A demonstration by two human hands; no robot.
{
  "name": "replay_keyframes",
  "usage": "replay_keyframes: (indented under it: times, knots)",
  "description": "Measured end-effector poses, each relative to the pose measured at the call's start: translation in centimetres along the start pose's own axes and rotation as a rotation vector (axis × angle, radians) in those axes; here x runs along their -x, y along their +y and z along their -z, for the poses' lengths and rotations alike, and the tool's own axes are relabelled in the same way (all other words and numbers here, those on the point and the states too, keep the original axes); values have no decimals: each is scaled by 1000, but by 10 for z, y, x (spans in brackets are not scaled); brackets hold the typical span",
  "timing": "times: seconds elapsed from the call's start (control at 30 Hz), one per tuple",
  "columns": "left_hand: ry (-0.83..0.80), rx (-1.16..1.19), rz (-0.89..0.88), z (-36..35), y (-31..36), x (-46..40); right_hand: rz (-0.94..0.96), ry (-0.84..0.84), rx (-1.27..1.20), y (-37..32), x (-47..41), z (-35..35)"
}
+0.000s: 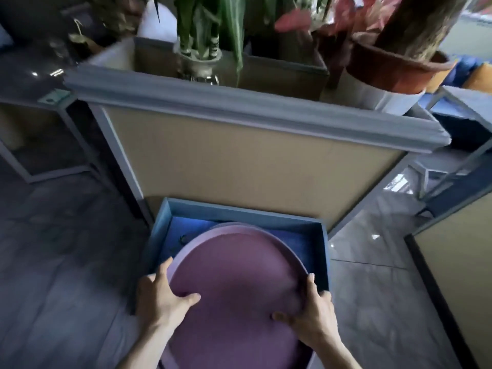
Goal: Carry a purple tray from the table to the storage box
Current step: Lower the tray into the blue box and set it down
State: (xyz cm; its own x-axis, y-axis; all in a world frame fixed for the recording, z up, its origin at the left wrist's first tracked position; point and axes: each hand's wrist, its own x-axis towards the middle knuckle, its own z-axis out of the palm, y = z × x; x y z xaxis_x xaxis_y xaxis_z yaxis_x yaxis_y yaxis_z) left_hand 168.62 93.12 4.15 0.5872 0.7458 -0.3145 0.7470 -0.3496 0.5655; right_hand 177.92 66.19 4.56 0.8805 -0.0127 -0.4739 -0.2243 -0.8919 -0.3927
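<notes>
A round purple tray (234,275) with a low raised rim hangs over an open blue storage box (326,246) that stands on the floor. My left hand (159,296) grips the tray's left rim, thumb on the inside. My right hand (311,318) grips the right rim the same way. The tray's far edge is over the box's dark blue lining. A second purple rim (226,225) shows just beyond it, inside the box. The box's near wall is hidden by the tray and my arms.
Behind the box stands a tan partition panel with a grey top rail (239,107). Potted plants (199,49) and a brown pot (394,67) sit on the ledge beyond it. Grey tiled floor (66,262) lies on both sides; another partition (458,275) is at right.
</notes>
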Motion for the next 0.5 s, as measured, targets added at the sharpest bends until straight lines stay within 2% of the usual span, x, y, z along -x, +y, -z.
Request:
replay_keyframes:
  times: [0.23, 0.5]
  knots:
    - [-64, -8, 25, -44, -15, -52, -97, -11, 76, -11, -51, -35]
    - [11, -19, 12, -73, -17, -69, -127, -25, 82, -16, -83, -47]
